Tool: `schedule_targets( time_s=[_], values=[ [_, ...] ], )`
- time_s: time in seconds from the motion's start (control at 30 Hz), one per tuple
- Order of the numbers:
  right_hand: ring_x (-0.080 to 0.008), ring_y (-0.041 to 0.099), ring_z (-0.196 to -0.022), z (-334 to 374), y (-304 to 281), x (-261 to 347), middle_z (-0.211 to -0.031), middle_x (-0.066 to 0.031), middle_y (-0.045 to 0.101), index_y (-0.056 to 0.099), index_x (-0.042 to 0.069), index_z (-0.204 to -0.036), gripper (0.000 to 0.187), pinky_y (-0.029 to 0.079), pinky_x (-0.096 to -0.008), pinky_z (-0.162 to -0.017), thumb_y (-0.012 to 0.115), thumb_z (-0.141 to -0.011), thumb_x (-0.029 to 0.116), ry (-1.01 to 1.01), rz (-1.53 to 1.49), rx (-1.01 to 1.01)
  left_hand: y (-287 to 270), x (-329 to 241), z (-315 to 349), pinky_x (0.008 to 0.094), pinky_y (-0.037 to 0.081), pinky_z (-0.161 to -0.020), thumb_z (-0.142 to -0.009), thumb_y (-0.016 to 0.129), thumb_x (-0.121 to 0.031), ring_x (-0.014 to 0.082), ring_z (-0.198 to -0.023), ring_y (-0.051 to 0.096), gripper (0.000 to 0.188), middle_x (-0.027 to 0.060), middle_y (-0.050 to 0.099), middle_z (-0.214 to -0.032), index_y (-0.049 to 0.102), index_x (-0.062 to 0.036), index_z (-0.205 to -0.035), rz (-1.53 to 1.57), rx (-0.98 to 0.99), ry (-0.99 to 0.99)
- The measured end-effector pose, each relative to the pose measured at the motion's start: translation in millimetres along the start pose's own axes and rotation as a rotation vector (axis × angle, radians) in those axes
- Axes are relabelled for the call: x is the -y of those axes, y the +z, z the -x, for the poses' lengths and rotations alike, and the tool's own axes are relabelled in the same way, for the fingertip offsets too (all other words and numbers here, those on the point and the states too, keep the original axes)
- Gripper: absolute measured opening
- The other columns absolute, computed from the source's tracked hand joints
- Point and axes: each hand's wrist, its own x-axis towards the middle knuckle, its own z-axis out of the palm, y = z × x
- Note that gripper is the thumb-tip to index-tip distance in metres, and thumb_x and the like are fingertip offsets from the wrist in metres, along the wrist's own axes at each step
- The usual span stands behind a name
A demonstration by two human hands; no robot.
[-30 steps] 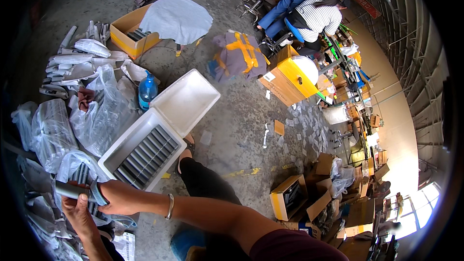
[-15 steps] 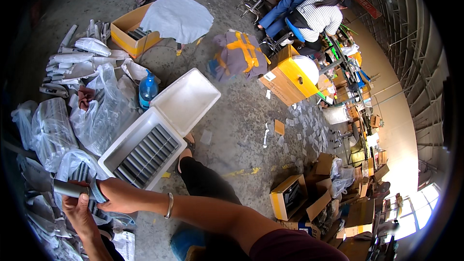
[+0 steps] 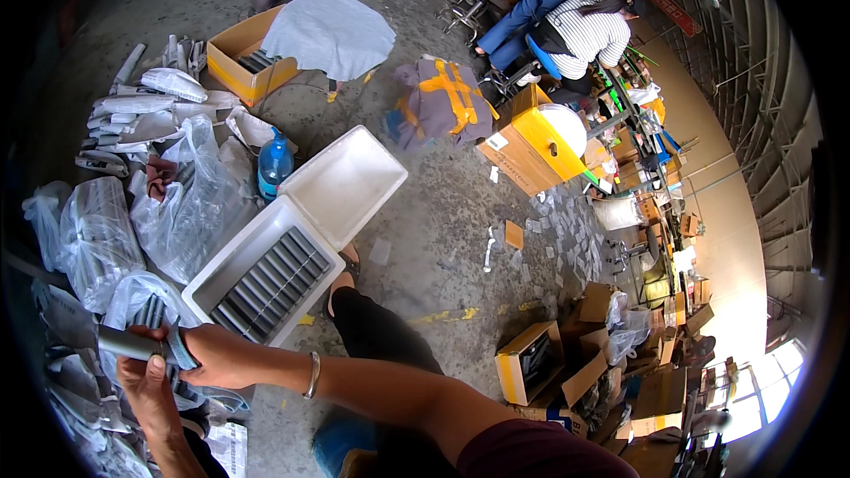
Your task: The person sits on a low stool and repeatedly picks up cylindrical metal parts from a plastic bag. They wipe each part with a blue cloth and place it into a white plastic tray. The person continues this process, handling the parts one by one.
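Note:
At the lower left, my left hand [image 3: 149, 389] is closed round a grey tube [image 3: 122, 343], its thumb lying along the near side. My right hand [image 3: 217, 358] grips a blue-grey cloth [image 3: 182, 349] against the tube's right end. Both hands are close together over an open plastic bag [image 3: 140, 290] with more grey tubes in it. Beside them stands a white foam box [image 3: 202, 281] holding a row of similar grey tubes [image 3: 270, 286]. How far the cloth wraps round the tube is hidden by my fingers.
A white foam lid or second box [image 3: 350, 179] adjoins the foam box, near a blue bottle [image 3: 274, 165]. Plastic-wrapped bundles [image 3: 96, 235] lie left. A carton [image 3: 251, 84] half under grey cloth stands beyond. Cartons [image 3: 529, 359] crowd the right; two people [image 3: 571, 22] work at the far right.

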Motion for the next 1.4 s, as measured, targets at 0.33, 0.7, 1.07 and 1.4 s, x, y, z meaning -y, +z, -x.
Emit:
schedule_targets(
  time_s=[0.33, 0.7, 1.07, 1.4],
  values=[
    [-0.0330, 0.064, -0.066, 17, 9, -15, -0.069, -0.0167, 0.063, 0.060, 0.001, -0.077, 0.016, 0.050, -0.0410, -0.062, 0.067, -0.069, 0.013, -0.079, 0.629, 0.019, -20, 8, -6, 0.0267, 0.045, -0.076, -0.087, 0.066, -0.024, 0.0134, -0.083, 0.058, 0.032, 0.0039, 0.058, -0.093, 0.054, -0.0032, -0.109, 0.000, -0.187, 0.034],
    [-0.0264, 0.064, -0.063, 37, 22, -28, -0.060, -0.0102, 0.062, 0.060, 0.003, -0.066, 0.007, 0.050, -0.0344, -0.057, 0.061, -0.069, 0.009, -0.235, 0.801, 0.240, -28, 17, -7, 0.0170, 0.035, -0.043, -0.096, 0.051, -0.034, 0.0034, -0.052, 0.039, 0.030, -0.0029, 0.043, -0.068, 0.053, -0.0046, -0.099, 0.489, -0.305, -0.193],
    [-0.0255, 0.064, -0.060, 35, 22, -35, -0.059, -0.0099, 0.061, 0.059, 0.004, -0.065, 0.008, 0.049, -0.0355, -0.053, 0.060, -0.070, 0.010, -0.244, 0.830, 0.172, -13, 12, -7, 0.0186, 0.035, -0.043, -0.098, 0.046, -0.037, 0.0046, -0.051, 0.038, 0.033, -0.0027, 0.044, -0.068, 0.053, -0.0053, -0.101, 0.428, -0.348, -0.236],
    [-0.0249, 0.065, -0.062, 33, 24, -33, -0.060, -0.0092, 0.061, 0.059, 0.004, -0.065, 0.008, 0.049, -0.0343, -0.055, 0.060, -0.070, 0.010, -0.238, 0.873, 0.189, -21, 15, -3, 0.0184, 0.037, -0.046, -0.099, 0.046, -0.034, 0.0051, -0.056, 0.040, 0.031, -0.0017, 0.046, -0.073, 0.052, -0.0042, -0.106, 0.431, -0.284, -0.248]
  ],
)
